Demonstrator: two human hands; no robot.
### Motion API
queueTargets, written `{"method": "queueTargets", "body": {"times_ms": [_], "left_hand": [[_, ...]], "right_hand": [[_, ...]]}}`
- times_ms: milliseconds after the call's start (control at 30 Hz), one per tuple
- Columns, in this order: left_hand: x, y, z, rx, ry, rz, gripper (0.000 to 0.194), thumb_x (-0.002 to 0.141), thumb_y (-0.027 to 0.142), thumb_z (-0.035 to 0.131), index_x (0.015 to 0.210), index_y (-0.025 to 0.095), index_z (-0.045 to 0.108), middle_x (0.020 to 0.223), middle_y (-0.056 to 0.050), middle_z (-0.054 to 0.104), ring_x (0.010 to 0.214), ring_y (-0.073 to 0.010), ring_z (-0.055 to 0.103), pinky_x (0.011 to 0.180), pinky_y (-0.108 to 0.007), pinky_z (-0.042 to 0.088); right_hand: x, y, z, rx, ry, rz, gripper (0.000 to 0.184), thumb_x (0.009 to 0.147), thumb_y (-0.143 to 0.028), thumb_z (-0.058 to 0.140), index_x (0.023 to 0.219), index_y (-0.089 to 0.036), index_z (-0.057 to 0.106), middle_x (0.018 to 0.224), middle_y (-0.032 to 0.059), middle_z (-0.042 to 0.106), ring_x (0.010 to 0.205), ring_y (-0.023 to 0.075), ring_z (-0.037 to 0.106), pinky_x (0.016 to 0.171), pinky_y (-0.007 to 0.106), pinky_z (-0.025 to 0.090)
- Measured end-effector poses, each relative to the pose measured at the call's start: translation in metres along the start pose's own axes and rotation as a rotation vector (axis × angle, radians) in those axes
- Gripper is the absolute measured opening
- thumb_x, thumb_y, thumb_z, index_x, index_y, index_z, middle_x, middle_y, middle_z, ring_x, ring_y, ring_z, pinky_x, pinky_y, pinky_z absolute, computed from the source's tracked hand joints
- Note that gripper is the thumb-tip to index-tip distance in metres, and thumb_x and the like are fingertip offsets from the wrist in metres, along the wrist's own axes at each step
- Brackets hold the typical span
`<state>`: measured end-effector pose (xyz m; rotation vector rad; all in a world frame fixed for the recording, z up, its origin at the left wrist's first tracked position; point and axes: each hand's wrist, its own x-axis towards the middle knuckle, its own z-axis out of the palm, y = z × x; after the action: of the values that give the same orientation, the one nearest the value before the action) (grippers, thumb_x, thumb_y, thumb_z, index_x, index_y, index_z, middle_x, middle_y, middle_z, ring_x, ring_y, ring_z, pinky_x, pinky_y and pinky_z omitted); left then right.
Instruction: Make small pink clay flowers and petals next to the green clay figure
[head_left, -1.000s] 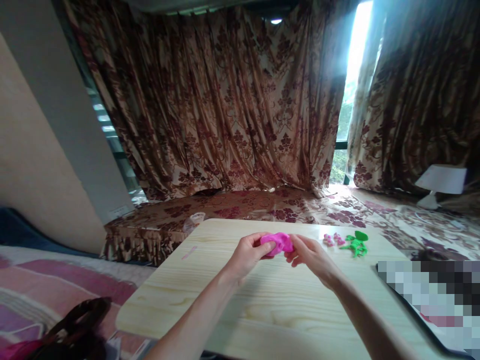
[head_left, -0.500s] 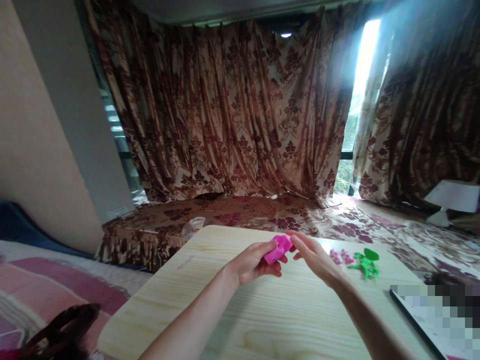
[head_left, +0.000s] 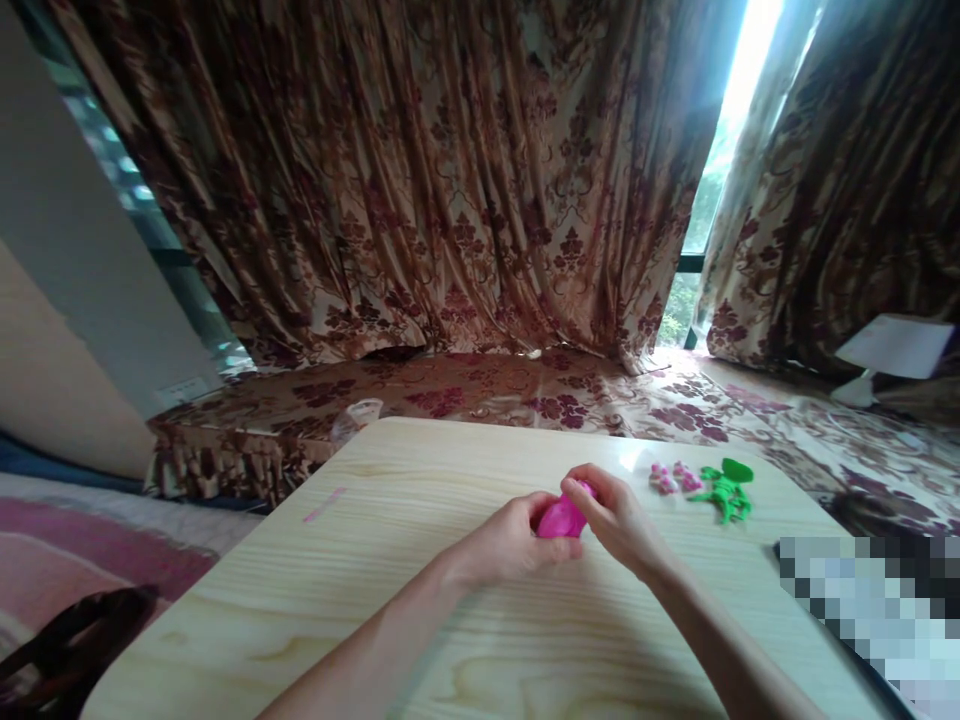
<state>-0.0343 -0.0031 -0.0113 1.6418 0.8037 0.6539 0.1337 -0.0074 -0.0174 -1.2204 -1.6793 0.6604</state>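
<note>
A lump of bright pink modelling clay [head_left: 561, 519] is pressed between both of my hands just above the light wooden table [head_left: 420, 600]. My left hand [head_left: 510, 540] cups it from below and the left, fingers curled round it. My right hand [head_left: 616, 520] closes over it from the right and the top. To the right on the table lie a few small pink clay bits [head_left: 671, 478] and a green clay figure [head_left: 721, 490].
A thin pink strip [head_left: 324, 505] lies at the table's left part. A blurred-out flat thing [head_left: 870, 600] covers the right edge. Behind the table are a patterned covered bench [head_left: 450, 395], heavy curtains, a clear cup [head_left: 356, 418] and a white lamp [head_left: 892, 352].
My hands have come closer together and lower, squeezing the pink clay into a more compact lump. The view has shifted slightly to the left and down.
</note>
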Motion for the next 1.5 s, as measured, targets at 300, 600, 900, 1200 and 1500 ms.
{"method": "queueTargets", "body": {"times_ms": [300, 600, 900, 1200, 1500], "left_hand": [[0.002, -0.009, 0.013, 0.057, 0.089, 0.017, 0.034, 0.076, 0.046, 0.053, 0.069, 0.014, 0.059, 0.056, 0.002, 0.046, 0.051, -0.0081, 0.035, 0.048, -0.022, 0.025], [0.001, 0.0, 0.0, -0.539, -0.163, -0.218, 0.067, 0.075, 0.069, 0.03, 0.094, 0.012, 0.06, 0.059, -0.002, 0.05, 0.048, -0.0099, 0.044, 0.048, -0.024, 0.035], [0.001, -0.006, 0.0, -0.19, 0.101, 0.002, 0.034, 0.072, 0.037, 0.062, 0.096, 0.012, 0.061, 0.071, -0.002, 0.054, 0.056, -0.008, 0.045, 0.05, -0.02, 0.036], [0.002, -0.006, -0.004, -0.285, 0.188, 0.007, 0.041, 0.075, 0.046, 0.055, 0.103, 0.016, 0.058, 0.092, -0.007, 0.06, 0.07, -0.0137, 0.055, 0.057, -0.024, 0.043], [0.005, -0.012, -0.006, -0.172, 0.185, 0.027, 0.038, 0.076, 0.044, 0.055, 0.094, 0.011, 0.062, 0.077, -0.005, 0.059, 0.057, -0.0101, 0.051, 0.057, -0.024, 0.041]], "right_hand": [[0.0, 0.007, 0.0, 0.004, 0.018, 0.098, 0.038, 0.079, -0.049, 0.05, 0.069, -0.015, 0.062, 0.052, -0.0019, 0.049, 0.05, 0.0103, 0.044, 0.046, 0.021, 0.033], [-0.001, -0.009, -0.003, 0.26, -0.089, 0.027, 0.035, 0.085, -0.045, 0.044, 0.088, -0.015, 0.062, 0.064, 0.0002, 0.055, 0.056, 0.0105, 0.048, 0.051, 0.021, 0.039], [-0.002, 0.002, -0.007, 0.189, 0.049, 0.049, 0.04, 0.082, -0.043, 0.05, 0.115, -0.021, 0.054, 0.1, 0.0068, 0.059, 0.079, 0.0152, 0.057, 0.058, 0.023, 0.046], [-0.003, 0.004, 0.004, 0.32, -0.055, 0.052, 0.034, 0.075, -0.043, 0.06, 0.094, -0.014, 0.059, 0.063, -0.0012, 0.055, 0.057, 0.0106, 0.051, 0.051, 0.022, 0.042], [-0.004, 0.007, -0.005, 0.225, -0.063, 0.02, 0.049, 0.077, -0.039, 0.059, 0.12, -0.018, 0.051, 0.096, 0.0058, 0.064, 0.086, 0.0181, 0.06, 0.071, 0.029, 0.05]]}}
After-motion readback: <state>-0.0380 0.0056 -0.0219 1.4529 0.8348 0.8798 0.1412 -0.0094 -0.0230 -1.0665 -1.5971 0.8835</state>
